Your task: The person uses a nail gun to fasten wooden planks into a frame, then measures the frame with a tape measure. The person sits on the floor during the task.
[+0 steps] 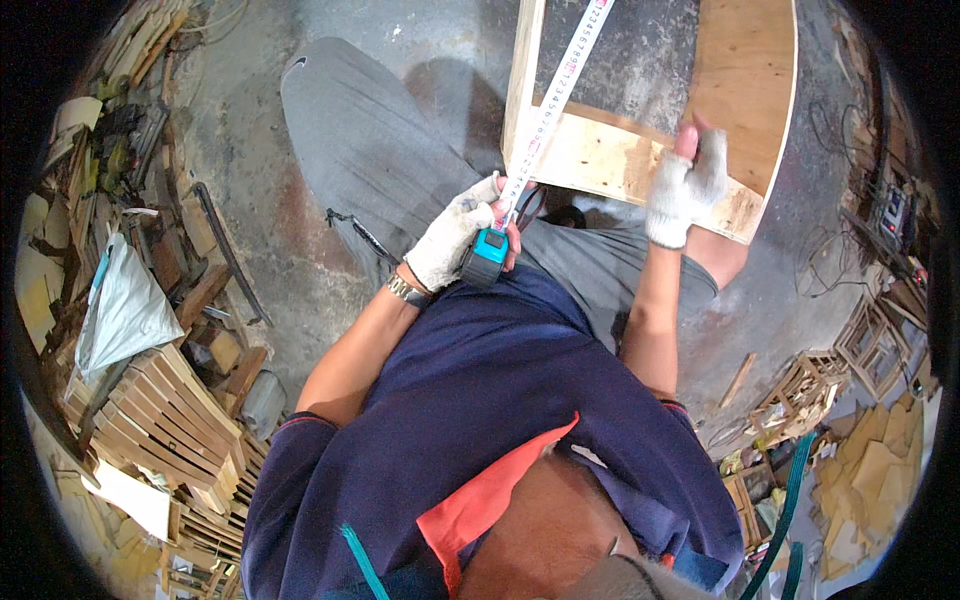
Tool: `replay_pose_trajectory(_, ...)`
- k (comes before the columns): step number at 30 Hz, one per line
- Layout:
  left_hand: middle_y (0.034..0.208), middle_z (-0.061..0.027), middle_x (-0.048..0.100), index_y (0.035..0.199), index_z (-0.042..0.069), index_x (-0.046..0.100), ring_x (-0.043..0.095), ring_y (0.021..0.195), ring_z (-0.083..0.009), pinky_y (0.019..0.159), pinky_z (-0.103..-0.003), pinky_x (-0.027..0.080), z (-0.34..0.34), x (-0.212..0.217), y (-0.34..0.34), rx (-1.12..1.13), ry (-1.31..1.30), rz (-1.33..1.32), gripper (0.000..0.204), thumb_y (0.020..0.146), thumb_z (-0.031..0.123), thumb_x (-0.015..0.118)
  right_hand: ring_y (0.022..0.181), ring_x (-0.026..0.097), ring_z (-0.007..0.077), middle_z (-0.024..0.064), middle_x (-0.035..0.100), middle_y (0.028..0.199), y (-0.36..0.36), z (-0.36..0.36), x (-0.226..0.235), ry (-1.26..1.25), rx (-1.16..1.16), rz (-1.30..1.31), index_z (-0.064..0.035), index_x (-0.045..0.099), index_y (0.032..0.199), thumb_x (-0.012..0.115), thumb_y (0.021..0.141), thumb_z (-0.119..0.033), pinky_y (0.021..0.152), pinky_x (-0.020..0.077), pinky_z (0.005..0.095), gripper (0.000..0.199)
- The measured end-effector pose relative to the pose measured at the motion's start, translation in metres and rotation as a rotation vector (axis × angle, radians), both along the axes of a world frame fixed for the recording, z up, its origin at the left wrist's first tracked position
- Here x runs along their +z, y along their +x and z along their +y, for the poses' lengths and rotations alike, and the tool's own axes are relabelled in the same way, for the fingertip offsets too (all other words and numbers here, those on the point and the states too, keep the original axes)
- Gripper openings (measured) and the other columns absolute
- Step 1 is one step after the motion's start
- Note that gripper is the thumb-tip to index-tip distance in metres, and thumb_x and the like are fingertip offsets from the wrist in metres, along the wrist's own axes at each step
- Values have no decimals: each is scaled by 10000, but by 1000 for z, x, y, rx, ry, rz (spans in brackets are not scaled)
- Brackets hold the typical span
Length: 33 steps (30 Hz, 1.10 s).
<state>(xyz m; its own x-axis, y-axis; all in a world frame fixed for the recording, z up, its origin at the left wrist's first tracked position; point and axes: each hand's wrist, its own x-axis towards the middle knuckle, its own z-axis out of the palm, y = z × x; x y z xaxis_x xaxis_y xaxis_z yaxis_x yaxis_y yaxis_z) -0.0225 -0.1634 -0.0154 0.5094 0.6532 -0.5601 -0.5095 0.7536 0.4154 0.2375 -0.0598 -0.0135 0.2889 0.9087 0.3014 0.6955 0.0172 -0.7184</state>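
My left hand (455, 238), in a white glove with bare fingertips, is closed around a black and teal tape measure (487, 258) near my lap. Its white blade (548, 118) runs up and to the right, passing over the near left corner of a wooden frame (600, 152). My right hand (686, 192), gloved the same way, is over the frame's near right part, thumb and fingers pointing away from me. Those fingers look apart with nothing in them. Whether that hand presses on the wood is unclear.
My knees, in grey trousers (370, 130), are at the near side of the frame. Scrap wood (140, 250) and a slatted wooden stack (165, 420) line the left side. Small wooden frames (800, 395), cables and flat tan pieces (870, 480) lie on the right.
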Motion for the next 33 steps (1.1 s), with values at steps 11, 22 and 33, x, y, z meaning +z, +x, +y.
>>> replay_pose_trajectory(11,846,-88,632,1430,34,441,647,648,-219,579,-331,536,10,3,-3,-101,-95,110,525,1011,300,610,894,592,366,140,637,885,16,-25,-26,20,95,-397,-76,665,963,632,904,-323,946,435,520,256)
replay_pose_trajectory(22,854,-85,564,1447,83,406,617,691,-258,622,-386,552,19,10,-1,-206,-88,220,415,1067,216,510,839,601,306,95,613,796,14,-18,-12,-130,33,-349,-95,651,841,696,829,-286,844,460,459,196)
replay_pose_trajectory(33,811,-83,591,1249,65,459,609,667,-210,603,-343,526,3,9,20,6,-117,318,263,1043,199,554,888,590,349,125,630,868,18,-21,-17,-53,84,-322,-83,644,918,615,922,-244,922,434,506,164)
